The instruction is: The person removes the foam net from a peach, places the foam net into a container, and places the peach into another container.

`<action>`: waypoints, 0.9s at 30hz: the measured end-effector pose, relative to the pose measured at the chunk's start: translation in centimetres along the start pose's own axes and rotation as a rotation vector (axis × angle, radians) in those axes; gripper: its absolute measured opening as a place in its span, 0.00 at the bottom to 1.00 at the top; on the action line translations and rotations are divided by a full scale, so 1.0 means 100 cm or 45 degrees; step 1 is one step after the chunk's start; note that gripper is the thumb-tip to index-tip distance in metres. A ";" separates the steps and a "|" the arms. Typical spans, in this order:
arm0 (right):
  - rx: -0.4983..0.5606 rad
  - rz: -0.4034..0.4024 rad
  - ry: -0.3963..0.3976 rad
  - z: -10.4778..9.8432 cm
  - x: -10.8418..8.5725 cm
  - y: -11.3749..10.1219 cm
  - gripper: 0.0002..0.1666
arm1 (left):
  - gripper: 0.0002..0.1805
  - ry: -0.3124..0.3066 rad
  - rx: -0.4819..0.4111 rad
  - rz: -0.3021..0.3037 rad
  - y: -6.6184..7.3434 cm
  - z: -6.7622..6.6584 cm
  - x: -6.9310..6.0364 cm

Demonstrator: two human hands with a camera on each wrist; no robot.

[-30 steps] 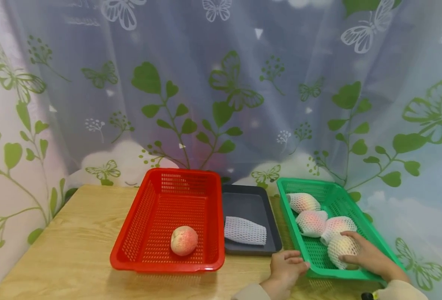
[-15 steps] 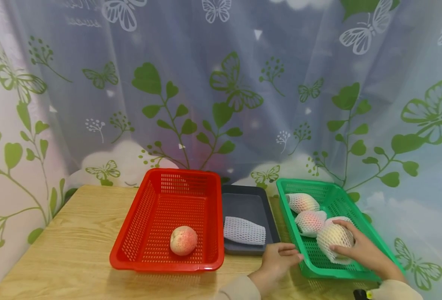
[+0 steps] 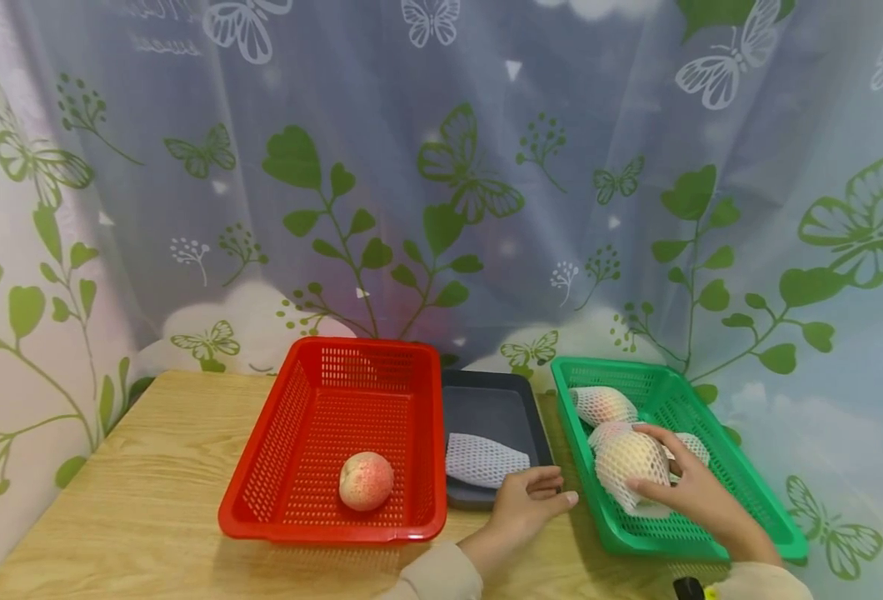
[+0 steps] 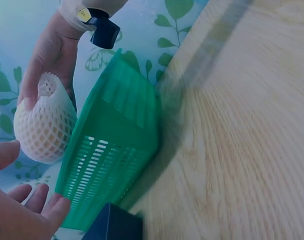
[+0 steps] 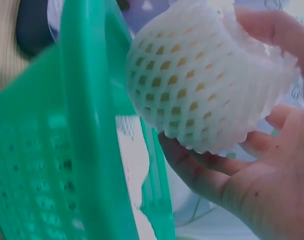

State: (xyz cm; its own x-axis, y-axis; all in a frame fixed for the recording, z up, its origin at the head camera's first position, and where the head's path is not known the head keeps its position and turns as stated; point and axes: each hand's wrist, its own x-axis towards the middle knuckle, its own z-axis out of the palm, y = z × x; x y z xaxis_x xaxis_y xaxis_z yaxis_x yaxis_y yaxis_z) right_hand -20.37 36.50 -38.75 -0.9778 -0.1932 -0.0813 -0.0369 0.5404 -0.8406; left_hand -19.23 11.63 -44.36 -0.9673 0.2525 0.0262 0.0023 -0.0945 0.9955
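My right hand (image 3: pixel 700 496) grips a peach in a white foam net (image 3: pixel 631 467), thumb on one side and fingers on the other. In the right wrist view the netted peach (image 5: pixel 192 85) is up beside the green basket's rim. Other netted peaches (image 3: pixel 605 405) lie in the green basket (image 3: pixel 756 475), partly hidden behind the held one. My left hand (image 3: pixel 520 504) holds nothing, its fingers loosely bent by the front right corner of the dark tray (image 3: pixel 494 398). The left wrist view has this hand (image 4: pixel 21 210) just below the held peach.
A red basket (image 3: pixel 261 467) stands left of the tray with one bare peach (image 3: pixel 366 481) inside. An empty foam net (image 3: pixel 486 460) lies in the tray. The wooden table (image 3: pixel 134 483) extends to the left, and a patterned curtain (image 3: pixel 381 167) hangs behind.
My right hand has lifted the netted peach and carried it left, towards the green basket's left rim. My left hand has drawn away from that rim, leftward to the tray's corner.
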 end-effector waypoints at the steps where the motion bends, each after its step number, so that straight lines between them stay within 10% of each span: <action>1: 0.001 -0.014 0.008 0.003 0.000 -0.002 0.46 | 0.23 -0.001 0.025 0.016 0.000 -0.003 -0.001; 27: 0.084 -0.383 0.001 0.081 0.005 -0.018 0.43 | 0.32 0.044 -0.050 0.096 -0.007 -0.034 -0.029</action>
State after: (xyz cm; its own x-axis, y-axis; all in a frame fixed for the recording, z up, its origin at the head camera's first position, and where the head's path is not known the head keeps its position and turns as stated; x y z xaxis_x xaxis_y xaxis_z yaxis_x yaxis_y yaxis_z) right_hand -19.14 28.80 -41.66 -0.9251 -0.3361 0.1769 -0.3114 0.4043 -0.8600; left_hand -17.25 7.67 -45.47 -0.9729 0.2095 0.0974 0.0666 -0.1496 0.9865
